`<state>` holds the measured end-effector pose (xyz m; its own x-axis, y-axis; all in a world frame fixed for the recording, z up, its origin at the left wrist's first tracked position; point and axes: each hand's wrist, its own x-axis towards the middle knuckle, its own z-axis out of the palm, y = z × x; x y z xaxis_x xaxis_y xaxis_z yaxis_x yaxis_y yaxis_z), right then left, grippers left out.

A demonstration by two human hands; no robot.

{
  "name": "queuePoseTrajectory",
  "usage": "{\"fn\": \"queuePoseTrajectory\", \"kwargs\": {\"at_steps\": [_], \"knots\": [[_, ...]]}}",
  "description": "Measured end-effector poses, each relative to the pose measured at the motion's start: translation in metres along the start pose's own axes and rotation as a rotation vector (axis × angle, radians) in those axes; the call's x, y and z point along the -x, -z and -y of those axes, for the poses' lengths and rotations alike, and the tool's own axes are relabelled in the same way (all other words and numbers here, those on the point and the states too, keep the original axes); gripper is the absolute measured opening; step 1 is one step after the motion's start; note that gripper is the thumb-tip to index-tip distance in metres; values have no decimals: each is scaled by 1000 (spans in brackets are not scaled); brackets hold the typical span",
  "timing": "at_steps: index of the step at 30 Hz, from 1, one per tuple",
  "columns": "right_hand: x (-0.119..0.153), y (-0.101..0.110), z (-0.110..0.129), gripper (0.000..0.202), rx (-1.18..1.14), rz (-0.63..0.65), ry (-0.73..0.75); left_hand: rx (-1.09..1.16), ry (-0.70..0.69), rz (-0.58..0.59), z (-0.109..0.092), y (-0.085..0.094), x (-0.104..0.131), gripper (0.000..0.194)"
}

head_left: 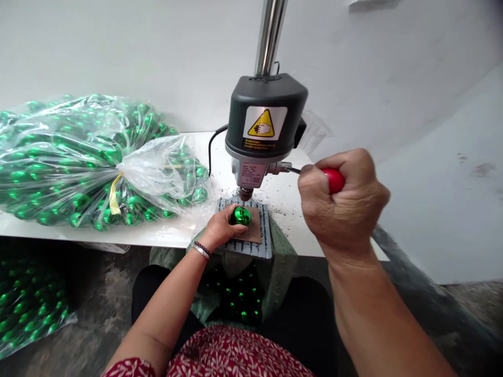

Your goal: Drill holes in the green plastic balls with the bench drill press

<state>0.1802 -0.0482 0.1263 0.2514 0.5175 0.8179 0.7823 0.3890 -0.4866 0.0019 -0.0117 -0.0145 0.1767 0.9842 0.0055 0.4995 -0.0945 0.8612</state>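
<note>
Head camera view: the left hand [225,226] is clamped on a shiny green bauble [242,215], thumb on its near side and fingers on its far left side. The bauble is round, so no long axis stands out, and which way its neck points cannot be told. It lies right under the drill chuck [245,194], whose bit comes down at its top; whether the tip touches cannot be told.

Beneath the grip is a brown board [254,226] on the grooved gray base plate [265,242], with a strip of board bare to the right of the bauble. The plate lies at the near edge of the white counter [288,222], where green sacking [283,251] hangs down.

Above the grip is the drill press head [267,118], on an upright steel column [271,36]. To the right and higher, the right hand [346,201] is closed around the red knob [334,180] of the feed lever [293,169], which points out rightward.

Left of the grip, a tied clear bag of green baubles [78,162] fills the counter, its gathered neck toward the press. Right of the plate, the counter has open room, with dark shavings [283,210] scattered on it.
</note>
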Motion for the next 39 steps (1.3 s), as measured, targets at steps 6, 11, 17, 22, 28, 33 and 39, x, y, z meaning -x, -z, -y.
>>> {"fn": "queuePoseTrajectory", "kwargs": {"at_steps": [6, 11, 17, 22, 28, 33, 39], "knots": [[10, -3, -3, 16, 5, -56, 43, 26, -46, -12, 10, -4, -2, 62], [22, -8, -9, 14, 27, -129, 97, 2, -63, -3, 9, -3, 0, 57], [31, -15, -17, 14, 31, -199, 191, -11, -37, -3, 6, -4, 1, 59], [47, -17, -23, 14, 21, -179, 193, -31, -8, 4, 6, -4, 0, 59], [31, -18, -17, 20, -10, -192, 108, -52, 1, -21, 0, -3, 2, 53], [-37, -14, 7, 20, -58, 29, -221, -26, -63, -27, -4, -1, 11, 51], [-60, -15, 23, 19, -43, 70, -370, -37, -264, 178, 1, 20, 40, 75]]}}
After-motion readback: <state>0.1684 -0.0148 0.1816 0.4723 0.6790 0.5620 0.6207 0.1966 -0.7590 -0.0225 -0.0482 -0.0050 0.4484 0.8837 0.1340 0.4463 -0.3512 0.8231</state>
